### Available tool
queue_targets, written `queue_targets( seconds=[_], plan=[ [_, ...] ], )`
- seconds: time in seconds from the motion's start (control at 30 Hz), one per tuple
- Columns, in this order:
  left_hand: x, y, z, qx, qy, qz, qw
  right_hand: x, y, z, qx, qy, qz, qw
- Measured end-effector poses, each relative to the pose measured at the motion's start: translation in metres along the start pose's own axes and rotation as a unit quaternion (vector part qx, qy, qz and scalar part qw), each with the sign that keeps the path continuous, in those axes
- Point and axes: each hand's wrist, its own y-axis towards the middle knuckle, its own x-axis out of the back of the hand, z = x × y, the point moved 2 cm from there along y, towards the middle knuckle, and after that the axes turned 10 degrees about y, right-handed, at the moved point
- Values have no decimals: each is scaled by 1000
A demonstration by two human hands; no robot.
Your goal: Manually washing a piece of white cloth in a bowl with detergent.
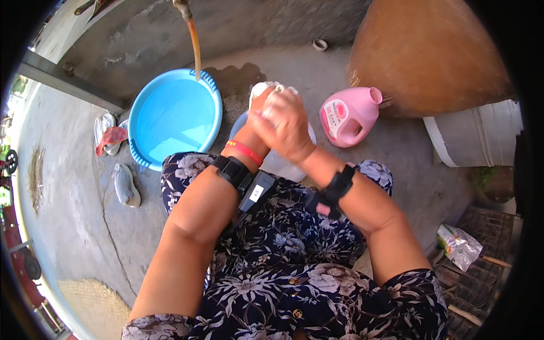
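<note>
My left hand [262, 98] and my right hand [285, 123] are pressed together in front of me, both closed on a white cloth [264, 86] that shows between and above the fingers. My right hand is slightly blurred. Beneath them, partly hidden by my arms, is a pale basin [239, 124]. To the left stands a round blue plastic basin [174, 114] with water in it; an orange hose [195, 49] hangs from a tap to its rim. A pink plastic detergent jug [349, 117], its mouth uncapped, stands right of my hands.
Shoes [126, 185] and a red mesh piece [113, 138] lie on the concrete floor at left. A large brown clay vessel [429, 55] and a whitish container [476, 134] are at right. A silvery packet [460, 247] lies on woven slats. A wall runs behind.
</note>
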Motion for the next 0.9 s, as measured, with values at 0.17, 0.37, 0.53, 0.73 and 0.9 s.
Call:
queue_targets(
  seconds=[0.17,0.37,0.53,0.73,0.9],
  plan=[
    [-19,19,9,395,-70,-266,876,18,-10,-76,-172,-68,-30,982],
    [5,8,-10,149,107,-80,980,-1,-6,-9,14,-13,15,1000],
    [-6,21,22,378,-95,-290,874,17,-14,-87,-173,-84,-74,979],
    [-2,-1,-1,287,-176,-212,917,3,-6,-22,34,-74,14,997],
    [13,13,18,329,-205,-191,902,5,-6,-64,-110,-58,-44,991]
  ],
)
